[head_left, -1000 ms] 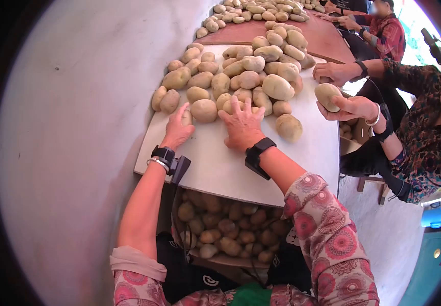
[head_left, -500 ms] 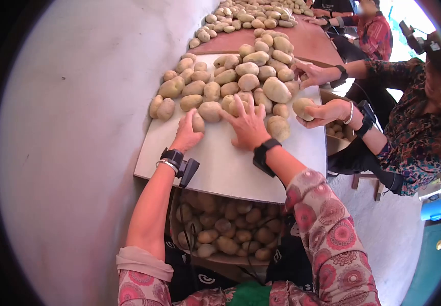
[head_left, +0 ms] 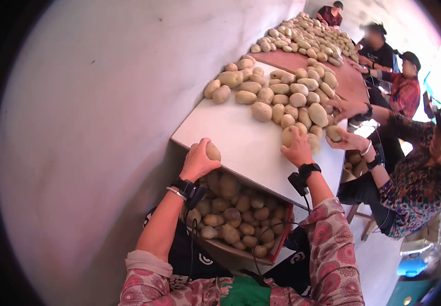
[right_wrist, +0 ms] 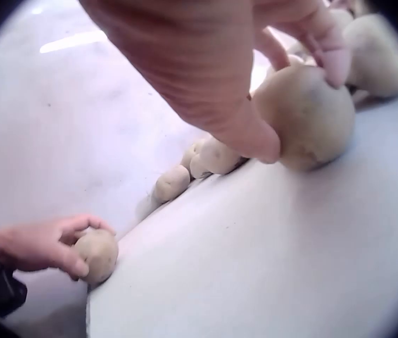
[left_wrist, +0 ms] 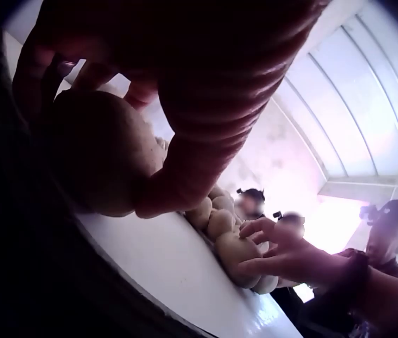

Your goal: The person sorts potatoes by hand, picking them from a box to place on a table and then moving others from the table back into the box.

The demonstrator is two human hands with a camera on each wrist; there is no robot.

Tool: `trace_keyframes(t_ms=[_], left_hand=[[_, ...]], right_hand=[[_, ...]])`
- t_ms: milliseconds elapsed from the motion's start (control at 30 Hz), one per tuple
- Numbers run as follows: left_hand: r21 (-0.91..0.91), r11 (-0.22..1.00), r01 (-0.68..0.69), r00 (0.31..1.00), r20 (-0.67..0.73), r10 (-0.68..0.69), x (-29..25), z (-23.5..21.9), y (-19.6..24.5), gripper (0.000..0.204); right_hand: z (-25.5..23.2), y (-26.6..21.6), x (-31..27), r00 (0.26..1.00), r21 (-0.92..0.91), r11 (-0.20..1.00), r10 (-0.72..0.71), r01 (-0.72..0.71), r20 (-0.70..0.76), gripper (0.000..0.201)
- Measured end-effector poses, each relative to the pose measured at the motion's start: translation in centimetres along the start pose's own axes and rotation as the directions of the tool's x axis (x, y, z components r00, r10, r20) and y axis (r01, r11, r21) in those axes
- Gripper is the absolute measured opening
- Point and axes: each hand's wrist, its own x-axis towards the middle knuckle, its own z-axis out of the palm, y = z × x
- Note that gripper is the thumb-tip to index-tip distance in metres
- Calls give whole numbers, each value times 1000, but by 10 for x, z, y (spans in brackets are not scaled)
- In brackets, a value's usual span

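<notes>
At the near left edge of the white board (head_left: pixel 220 133), the left hand (head_left: pixel 198 161) holds a potato (head_left: pixel 213 151); in the left wrist view its thumb and fingers curve round that potato (left_wrist: pixel 104 151). Further right, the right hand (head_left: pixel 298 149) grips a potato (head_left: pixel 287 136) at the near side of the pile. The right wrist view shows thumb and fingertips on this potato (right_wrist: pixel 307 116), which rests on the board. Beyond both hands lies the potato pile (head_left: pixel 280 88).
Below the board's near edge stands a box of potatoes (head_left: pixel 230 214). At the right, another person's hand (head_left: pixel 350 140) holds a potato (head_left: pixel 333 133) near the right hand. More potatoes (head_left: pixel 307 38) cover the far red-brown surface (head_left: pixel 281 59), with several people alongside. A wall is at the left.
The left hand has drawn a potato away from the pile to the board's near left edge. The right hand has moved right and now grips a potato. The head view has turned.
</notes>
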Motion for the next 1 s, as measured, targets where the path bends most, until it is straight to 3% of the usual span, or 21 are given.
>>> trace_keyframes(t_ms=[100, 133, 167, 200, 233, 267, 300, 367, 400, 500, 700, 767, 833, 900, 967, 1000], left_hand=[[-115, 993, 34, 994, -95, -46, -7, -3, -5, 70], [-270, 963, -12, 991, -132, -25, 1, 5, -15, 65], [-289, 957, -9, 988, -148, -35, 0, -4, -9, 65], [-681, 722, 119, 990, 26, -139, -9, -20, 8, 62], [-905, 335, 261, 964, 225, -143, -16, -33, 20, 59], [-949, 176, 261, 961, 239, -137, -23, -37, 24, 41], [-951, 172, 257, 962, 235, -139, -25, -38, 15, 41], [-958, -158, 239, 965, 253, -70, -27, -41, -3, 42], [-950, -188, 248, 962, 265, -68, -28, -49, -9, 45], [-930, -281, 235, 950, 281, -135, -33, -70, -19, 47], [-936, -266, 232, 930, 293, -222, -38, -79, -29, 53], [-932, -273, 239, 924, 305, -232, -38, -76, -30, 50], [-963, -214, 166, 935, 222, -276, -38, -77, -32, 41], [-976, -165, 141, 943, 183, -277, -38, -78, -33, 42], [-983, -129, 127, 953, 157, -258, -41, -75, -28, 46], [-984, -119, 134, 945, 163, -284, -43, -75, -27, 50]], right_hand=[[-1, -10, -6, 997, -25, 997, -65, 66, 44, 64], [-3, -19, -8, 996, -32, 998, -53, 55, 70, 64], [-1, -28, -6, 995, -47, 996, -75, 78, 71, 64], [2, -34, -7, 993, 16, 997, -83, 82, 86, 64], [6, -40, -7, 991, 82, 994, -86, 78, 99, 64], [14, -46, -4, 986, 88, 987, -143, 135, 88, 64], [24, -53, 0, 985, 86, 986, -149, 141, 89, 64], [46, -72, 6, 977, 145, 972, -200, 187, 79, 64], [54, -89, 11, 963, 152, 957, -259, 246, 72, 64], [87, -137, 31, 960, 273, 939, -249, 207, 129, 65], [147, -218, 94, 959, 359, 922, -221, 147, 175, 72], [179, -219, 106, 952, 387, 894, -288, 228, 105, 76], [190, -219, 113, 935, 411, 856, -354, 312, 26, 80], [178, -211, 110, 936, 501, 856, -272, 129, 223, 87], [158, -203, 91, 963, 436, 890, -221, 133, 156, 87], [150, -192, 81, 930, 450, 839, -364, 305, 46, 80]])
